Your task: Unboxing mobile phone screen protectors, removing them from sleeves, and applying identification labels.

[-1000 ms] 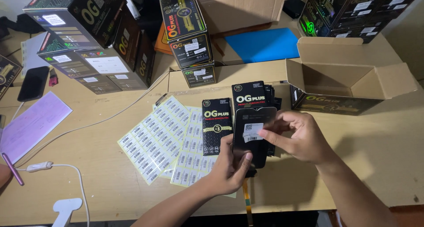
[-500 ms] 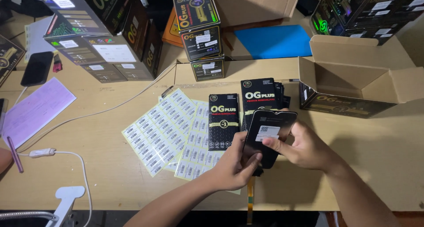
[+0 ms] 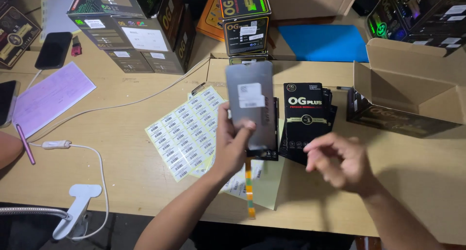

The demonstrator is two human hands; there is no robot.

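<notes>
My left hand (image 3: 232, 144) holds up a grey phone screen panel (image 3: 251, 102) with a white sticker on its back; a thin ribbon cable (image 3: 248, 189) hangs from its lower end. My right hand (image 3: 341, 161) hovers empty to the right, fingers loosely curled and blurred. Under the panel lies a stack of flat black packets (image 3: 307, 116) on the wooden table (image 3: 116, 148). Sheets of small barcode labels (image 3: 187, 133) lie to the left of my left hand.
An open cardboard box (image 3: 412, 92) stands at the right. Printed boxes (image 3: 131, 29) and a smaller box stack (image 3: 245, 24) stand at the back. A blue sheet (image 3: 324, 43), a purple paper (image 3: 51, 97), dark phones (image 3: 53, 50), a pen and a white cable with clamp (image 3: 77, 206) lie around.
My right hand has let go of the panel and pulled away to the right. My left hand has raised the panel upright, away from the packets.
</notes>
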